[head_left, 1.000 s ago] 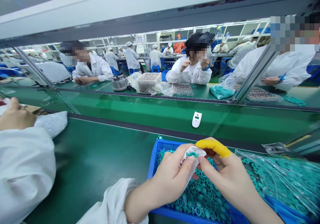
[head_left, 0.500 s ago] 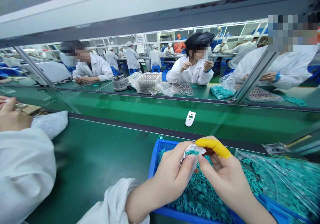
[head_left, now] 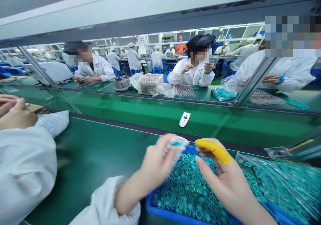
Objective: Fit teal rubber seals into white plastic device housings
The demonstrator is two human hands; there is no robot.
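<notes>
A: Where was the white part (head_left: 184, 142)?
B: In the left hand (head_left: 156, 159), pinched between thumb and fingers, above the near-left part of a blue bin (head_left: 173, 214). It was blurred, but a teal piece (head_left: 177, 144) showed on it.
A: And the right hand (head_left: 223, 174)?
B: Its thumb and yellow-covered forefinger (head_left: 213, 148) stood apart over the bin, with nothing visible between them.
A: How far along was the work?
B: The teal piece was on the white part; I couldn't tell whether it was fully seated. Plenty of loose teal rings (head_left: 185, 188) remained in the bin, and more lay under clear plastic (head_left: 286, 178) to the right.
A: What about the surface?
B: A green tabletop (head_left: 107, 158), with a white shell (head_left: 185, 119) lying on the green strip (head_left: 135, 113) beyond it. At the left, a co-worker's hands (head_left: 17, 116) worked beside a crumpled clear bag (head_left: 54, 123).
A: And the room?
B: White-coated people sat across the strip, one behind a tray of small parts (head_left: 184, 91), with more rows farther back.
</notes>
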